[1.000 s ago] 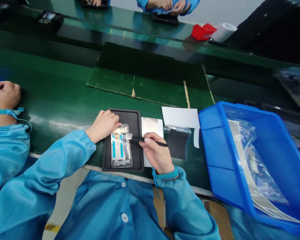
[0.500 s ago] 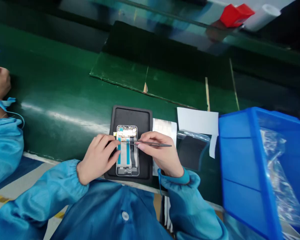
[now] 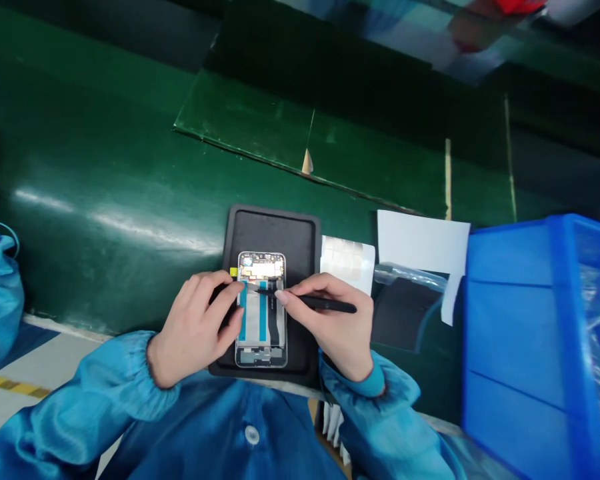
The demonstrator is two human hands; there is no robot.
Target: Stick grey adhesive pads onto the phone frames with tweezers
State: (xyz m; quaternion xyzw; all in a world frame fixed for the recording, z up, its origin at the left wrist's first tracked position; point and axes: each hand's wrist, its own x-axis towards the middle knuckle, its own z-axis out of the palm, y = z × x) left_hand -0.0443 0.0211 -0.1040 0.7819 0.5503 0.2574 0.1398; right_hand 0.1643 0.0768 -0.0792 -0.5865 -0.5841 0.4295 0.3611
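Observation:
An opened phone (image 3: 254,320) lies on a black tray (image 3: 275,223), its circuit board at the top and blue strips down its middle. My left hand (image 3: 197,323) rests at the phone's left edge, thumb and fingers apart, fingertips touching the frame near a small yellow tab (image 3: 234,272). From the right, my right hand (image 3: 333,317) is closed on black tweezers (image 3: 330,305), whose tips point at the phone's inside just below the board. Whether anything is between the tips is too small to tell.
To the right are a silvery sheet (image 3: 347,260), white paper (image 3: 423,240), a dark film (image 3: 403,313) and a blue bin (image 3: 515,333) with clear plastic inside. A raised green board (image 3: 260,137) lies beyond the tray. Another person's blue sleeve (image 3: 0,293) shows at the left.
The view has shifted, so the bin sits farther right and the other person's hand has left the frame. The tweezers have turned in my right hand, showing their broad side.

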